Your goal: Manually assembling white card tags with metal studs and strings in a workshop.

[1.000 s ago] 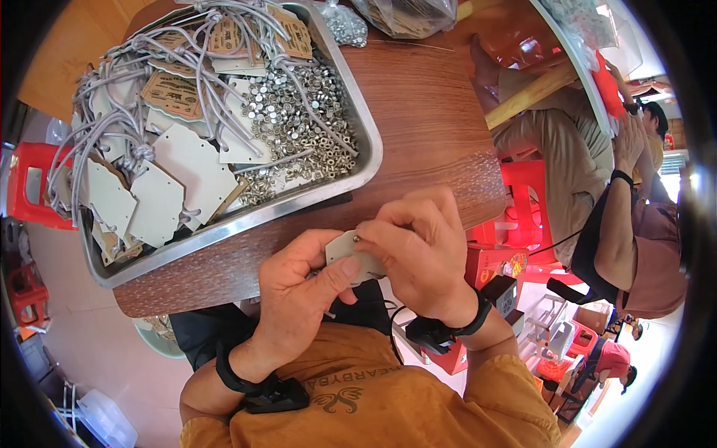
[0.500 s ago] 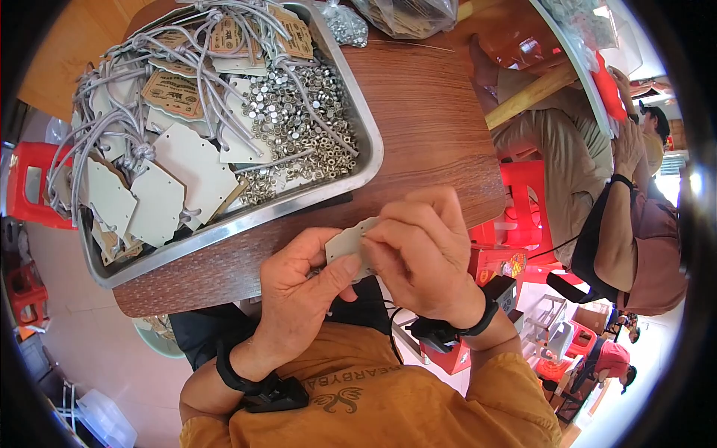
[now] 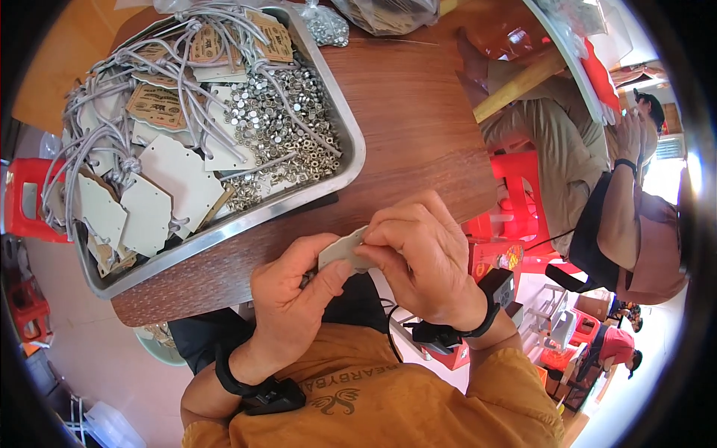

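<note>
On the left, a glossy red plastic stool (image 3: pixel 30 196) stands beside a shallow metal tray (image 3: pixel 357 149) with rounded corners and a smooth, shiny rim. Heaped in its left part are flat, matt off-white panels (image 3: pixel 175 168) with angular, small-holed edges, strung with grey cords (image 3: pixel 131 163) whose round, pliant strands gather in bulky knots; some brown printed cards (image 3: pixel 157 104) lie among them. Toward the tray's right side spreads a loose bed of tiny metal fittings (image 3: pixel 250 112), silvery and hard, which would likely roll and slip between fingertips. Near the middle, by the near edge of the wooden table (image 3: pixel 418 112), the left hand (image 3: pixel 293 282) grips a pale plate (image 3: pixel 342 249) from its left side, the thumb pressed on the upper face and the fingers curled underneath, mostly hidden. The plate looks thin, light and stiff, probably easy to steady in one hand by its margin, though a hard bend could crease it. At its right end, the thumb and forefinger of the right hand (image 3: pixel 429 265) pinch at the plate's edge, the other fingers folded close; whether a small fitting sits between them cannot be told. Farther right, past the table's smooth reddish-brown grain and rounded corner, stands another red stool (image 3: pixel 515 179).
</note>
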Available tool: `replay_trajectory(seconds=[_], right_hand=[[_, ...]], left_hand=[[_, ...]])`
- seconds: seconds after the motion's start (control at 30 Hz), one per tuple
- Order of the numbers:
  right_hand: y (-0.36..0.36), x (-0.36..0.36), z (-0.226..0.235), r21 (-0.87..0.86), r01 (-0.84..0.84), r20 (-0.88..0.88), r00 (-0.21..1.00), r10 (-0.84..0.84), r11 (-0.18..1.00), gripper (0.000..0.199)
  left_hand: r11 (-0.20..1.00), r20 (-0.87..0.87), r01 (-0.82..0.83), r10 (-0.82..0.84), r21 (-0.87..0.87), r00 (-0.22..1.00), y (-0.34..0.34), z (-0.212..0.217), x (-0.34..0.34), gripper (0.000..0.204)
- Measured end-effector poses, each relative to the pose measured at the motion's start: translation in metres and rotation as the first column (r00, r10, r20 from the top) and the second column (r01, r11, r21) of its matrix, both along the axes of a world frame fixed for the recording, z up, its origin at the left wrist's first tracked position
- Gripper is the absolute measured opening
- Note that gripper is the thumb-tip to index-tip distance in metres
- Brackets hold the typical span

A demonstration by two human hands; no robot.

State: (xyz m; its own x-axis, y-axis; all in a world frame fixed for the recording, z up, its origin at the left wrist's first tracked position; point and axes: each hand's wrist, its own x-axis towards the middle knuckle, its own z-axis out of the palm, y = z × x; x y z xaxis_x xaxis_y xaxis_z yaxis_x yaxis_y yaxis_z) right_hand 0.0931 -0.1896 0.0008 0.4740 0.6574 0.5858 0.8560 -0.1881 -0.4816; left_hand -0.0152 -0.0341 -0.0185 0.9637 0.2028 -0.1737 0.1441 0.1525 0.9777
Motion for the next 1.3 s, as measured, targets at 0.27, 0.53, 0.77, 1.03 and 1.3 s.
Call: replay_trajectory(seconds=[0.27,0.53,0.77,1.03,1.3], right_hand=[[0.002,0.0,-0.002,0.016,0.032,0.048,0.998,-0.033,0.999,0.031],[0.005,-0.003,-0.003,0.026,0.053,0.039,0.998,-0.054,0.998,0.03],[0.005,-0.004,0.001,0.03,0.052,0.023,0.998,-0.052,0.998,0.031],[0.001,-0.003,0.004,0.014,0.031,0.039,0.999,-0.031,0.999,0.03],[0.002,-0.001,0.004,0.019,0.032,0.071,0.997,-0.033,0.999,0.028]], left_hand=[[0.882,0.318,-0.123,-0.032,0.455,0.948,0.001,-0.001,0.007,0.019],[0.854,0.396,-0.168,-0.048,0.492,0.917,0.001,-0.005,0.009,0.022],[0.818,0.475,-0.205,-0.093,0.538,0.875,0.003,-0.005,0.01,0.032],[0.79,0.502,-0.219,-0.128,0.573,0.855,0.003,-0.002,0.012,0.032],[0.836,0.426,-0.131,-0.131,0.532,0.895,0.007,0.0,0.01,0.025]])
